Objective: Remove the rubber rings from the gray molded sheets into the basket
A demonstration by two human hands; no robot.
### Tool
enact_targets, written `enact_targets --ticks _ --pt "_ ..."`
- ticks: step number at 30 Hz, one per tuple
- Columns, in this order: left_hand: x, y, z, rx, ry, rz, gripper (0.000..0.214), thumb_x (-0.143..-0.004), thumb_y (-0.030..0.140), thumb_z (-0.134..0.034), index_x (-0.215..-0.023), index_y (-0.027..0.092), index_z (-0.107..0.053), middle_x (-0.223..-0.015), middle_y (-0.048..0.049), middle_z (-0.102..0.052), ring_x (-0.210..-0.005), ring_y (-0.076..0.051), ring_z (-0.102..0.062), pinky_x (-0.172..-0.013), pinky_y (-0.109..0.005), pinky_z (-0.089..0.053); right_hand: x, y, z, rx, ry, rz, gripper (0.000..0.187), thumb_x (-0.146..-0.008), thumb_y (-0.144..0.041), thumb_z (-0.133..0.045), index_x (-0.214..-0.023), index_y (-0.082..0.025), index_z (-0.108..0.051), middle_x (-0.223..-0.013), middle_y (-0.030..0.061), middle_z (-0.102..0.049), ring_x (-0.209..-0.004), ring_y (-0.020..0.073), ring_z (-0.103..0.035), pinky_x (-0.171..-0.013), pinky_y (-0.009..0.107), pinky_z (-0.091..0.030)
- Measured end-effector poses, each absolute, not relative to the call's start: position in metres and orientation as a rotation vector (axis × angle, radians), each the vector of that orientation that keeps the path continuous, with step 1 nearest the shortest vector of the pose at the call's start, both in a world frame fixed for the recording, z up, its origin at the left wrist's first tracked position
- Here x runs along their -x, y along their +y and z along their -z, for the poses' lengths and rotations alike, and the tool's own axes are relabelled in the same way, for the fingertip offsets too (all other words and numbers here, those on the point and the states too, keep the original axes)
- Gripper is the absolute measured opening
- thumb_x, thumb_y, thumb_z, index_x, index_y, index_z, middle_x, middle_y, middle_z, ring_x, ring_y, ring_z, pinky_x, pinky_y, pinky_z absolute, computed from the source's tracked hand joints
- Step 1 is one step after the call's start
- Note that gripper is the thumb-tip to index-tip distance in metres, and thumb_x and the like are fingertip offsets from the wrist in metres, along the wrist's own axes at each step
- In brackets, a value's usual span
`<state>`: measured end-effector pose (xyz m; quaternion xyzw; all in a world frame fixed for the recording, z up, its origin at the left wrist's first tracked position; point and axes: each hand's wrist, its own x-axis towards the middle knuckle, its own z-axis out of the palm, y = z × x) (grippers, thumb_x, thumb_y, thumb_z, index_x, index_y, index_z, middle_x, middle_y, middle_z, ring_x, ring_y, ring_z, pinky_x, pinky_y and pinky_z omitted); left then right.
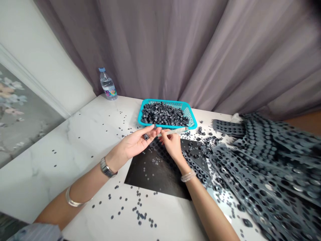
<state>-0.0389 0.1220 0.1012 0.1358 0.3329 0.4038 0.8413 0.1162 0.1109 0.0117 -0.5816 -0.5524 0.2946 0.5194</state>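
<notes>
My left hand is turned palm up in front of the basket. One small black rubber ring lies in its palm, and another small black piece sits between thumb and fingertips. Close beside it, my right hand is closed around a slim, pale, pen-like tool. The tool's tip points toward my left fingers, where its end is hard to make out. Just beyond both hands stands a turquoise plastic basket, heaped with black rubber rings.
A black mat lies under my hands, with a perforated black rubber strip on it. More punched sheets pile up at right. Small black discs are scattered over the white marbled table. A water bottle stands back left.
</notes>
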Motion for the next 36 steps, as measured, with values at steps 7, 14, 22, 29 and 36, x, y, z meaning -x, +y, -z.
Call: enact_targets --ticks 7,14,22,29,36 --pt "0.051 0.136 -0.090 -0.653 0.761 -0.863 0.021 -0.086 0.010 -0.040 -0.078 0.010 -0.060 -0.082 -0.0108 -0.061 -0.082 -0.013 -0.064 -0.069 -0.022 -0.056 -0.114 0.113 -0.004 1.400 -1.339 -0.740 0.038 -0.089 -0.048 -0.047 -0.083 -0.016 -0.067 -0.065 0.0049 -0.070 -0.051 0.0170 -0.063 -0.050 0.025 -0.048" --pt "0.062 0.161 -0.049 -1.157 1.003 -0.755 0.015 -0.084 0.021 -0.058 -0.084 0.012 -0.069 -0.058 0.0017 -0.047 -0.050 -0.007 -0.043 -0.046 -0.018 -0.035 -0.105 0.117 0.004 1.414 -1.444 -0.711 0.032 -0.090 -0.044 -0.048 -0.082 -0.018 -0.067 -0.067 0.0047 -0.071 -0.057 0.0183 -0.066 -0.053 0.026 -0.051" --pt "0.064 0.160 -0.031 -1.799 1.287 -0.724 0.020 -0.065 0.018 -0.073 -0.084 0.019 -0.075 -0.075 -0.0035 -0.068 -0.082 -0.022 -0.060 -0.081 -0.031 -0.042 -0.104 0.118 0.005 1.436 -1.531 -0.662 0.027 -0.090 -0.038 -0.049 -0.085 -0.019 -0.068 -0.071 0.0047 -0.072 -0.060 0.0186 -0.067 -0.056 0.026 -0.050" --pt "0.057 0.158 -0.023 -1.868 1.276 -0.754 0.009 -0.066 0.015 -0.070 -0.073 0.019 -0.073 -0.070 -0.0040 -0.067 -0.072 -0.021 -0.059 -0.079 -0.032 -0.041 -0.099 0.116 -0.001 1.460 -1.580 -0.607 0.024 -0.091 -0.033 -0.050 -0.084 -0.019 -0.068 -0.070 0.0049 -0.071 -0.062 0.0184 -0.067 -0.060 0.025 -0.047" --pt "0.062 0.153 -0.049 -1.441 1.108 -0.928 0.006 -0.069 0.019 -0.074 -0.073 0.017 -0.070 -0.054 0.0057 -0.045 -0.051 -0.007 -0.036 -0.052 -0.021 -0.031 -0.096 0.116 0.001 1.485 -1.527 -0.599 0.023 -0.090 -0.030 -0.049 -0.084 -0.018 -0.068 -0.069 0.0056 -0.070 -0.062 0.0191 -0.066 -0.063 0.027 -0.048"
